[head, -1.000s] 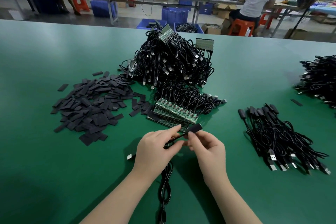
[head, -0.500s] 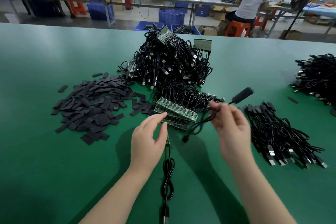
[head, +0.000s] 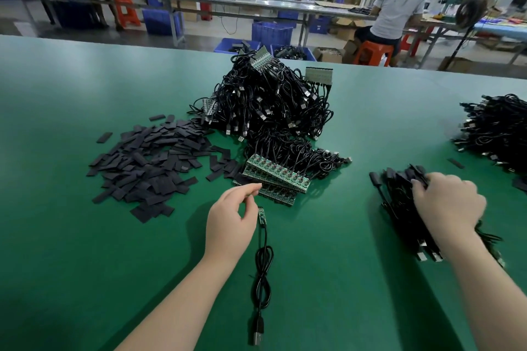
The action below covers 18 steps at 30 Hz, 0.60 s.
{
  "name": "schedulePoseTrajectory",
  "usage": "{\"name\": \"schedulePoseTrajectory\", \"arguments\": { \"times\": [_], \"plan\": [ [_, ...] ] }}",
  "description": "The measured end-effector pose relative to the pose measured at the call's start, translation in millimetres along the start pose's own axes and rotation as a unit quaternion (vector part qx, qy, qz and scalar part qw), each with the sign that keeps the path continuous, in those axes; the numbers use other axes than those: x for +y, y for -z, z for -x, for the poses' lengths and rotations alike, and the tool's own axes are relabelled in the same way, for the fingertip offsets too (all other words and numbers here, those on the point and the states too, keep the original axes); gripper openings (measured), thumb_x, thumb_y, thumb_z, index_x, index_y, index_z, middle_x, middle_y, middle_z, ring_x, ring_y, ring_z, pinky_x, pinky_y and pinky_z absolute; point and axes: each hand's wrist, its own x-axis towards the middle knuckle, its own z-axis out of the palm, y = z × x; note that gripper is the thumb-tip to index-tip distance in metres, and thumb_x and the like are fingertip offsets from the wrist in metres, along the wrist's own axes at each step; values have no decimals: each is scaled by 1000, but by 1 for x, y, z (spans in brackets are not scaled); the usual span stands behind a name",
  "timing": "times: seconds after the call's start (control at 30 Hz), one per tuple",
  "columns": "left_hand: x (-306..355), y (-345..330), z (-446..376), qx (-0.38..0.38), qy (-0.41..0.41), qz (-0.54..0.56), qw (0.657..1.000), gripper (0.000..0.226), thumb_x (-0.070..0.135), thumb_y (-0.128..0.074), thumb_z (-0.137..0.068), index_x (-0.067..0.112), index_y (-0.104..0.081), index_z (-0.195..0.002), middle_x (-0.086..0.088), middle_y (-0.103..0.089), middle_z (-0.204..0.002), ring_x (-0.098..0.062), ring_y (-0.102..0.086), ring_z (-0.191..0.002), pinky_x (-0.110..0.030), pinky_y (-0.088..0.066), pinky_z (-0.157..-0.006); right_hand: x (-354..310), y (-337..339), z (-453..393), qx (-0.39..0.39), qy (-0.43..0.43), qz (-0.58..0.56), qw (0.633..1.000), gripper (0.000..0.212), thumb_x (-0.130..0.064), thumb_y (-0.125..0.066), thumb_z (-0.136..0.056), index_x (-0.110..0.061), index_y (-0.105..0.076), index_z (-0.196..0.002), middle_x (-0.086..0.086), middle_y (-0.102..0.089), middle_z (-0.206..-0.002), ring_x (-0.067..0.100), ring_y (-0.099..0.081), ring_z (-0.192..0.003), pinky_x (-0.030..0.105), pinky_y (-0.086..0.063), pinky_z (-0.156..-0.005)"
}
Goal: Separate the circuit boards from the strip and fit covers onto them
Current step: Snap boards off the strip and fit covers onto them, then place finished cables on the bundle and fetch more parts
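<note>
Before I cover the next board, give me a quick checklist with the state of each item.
1. Loose circuit board with its cable on the table, separated from the strip: ok.
2. Left hand beside that board, free to take it: ok.
3. Right hand free: not ok, it rests on the finished cable pile.
4. Covers available, heaped left of the left hand: ok.
5. Board strip ahead with boards remaining: ok.
6. Loose board undamaged: cannot tell.

Bare green table lies between board strip and finished cables.
</note>
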Motion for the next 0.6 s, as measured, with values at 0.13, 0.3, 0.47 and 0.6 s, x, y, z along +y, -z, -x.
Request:
{"name": "schedulePoseTrajectory", "arguments": {
  "times": [0.13, 0.3, 0.47, 0.6],
  "plan": [
    [-2, -2, 0, 4, 3, 0, 1000, 32, 8, -57, -93, 31, -69, -113, 17, -66, -106, -2, -61, -88, -19, -51, -76, -55, 14, 42, 37, 144, -94, 984, 20, -27, -68, -89, -14, -74, -103, 14, -73, -95, 38, -64, -91, 41, -45, -77],
    [-3, 0, 0, 30, -11, -5, 999, 34, 5, -57, -92, 29, -68, -113, 17, -65, -106, 4, -59, -101, -10, -46, -84, -144, 18, 110, -215, 289, -171, 917, 38, -55, -51, -93, -37, -61, -125, -8, -64, -116, 18, -63, -105, 33, -53, -82],
    [-3, 4, -9, 85, -24, -33, 996, 32, 3, -58, -91, 24, -69, -113, 18, -64, -105, 5, -58, -101, -6, -41, -86, -177, 2, 140, -280, 290, -154, 902, 46, -51, -55, -94, -29, -49, -135, 1, -52, -123, 26, -58, -110, 37, -51, -84],
    [-5, 26, -61, 88, -53, -186, 977, 32, 9, -57, -89, 24, -70, -114, 8, -69, -111, -9, -62, -97, -28, -49, -82, -168, -6, 137, -267, 236, -195, 914, 37, -27, -55, -94, -26, -55, -131, 1, -60, -120, 27, -59, -110, 36, -49, -83]
  ]
}}
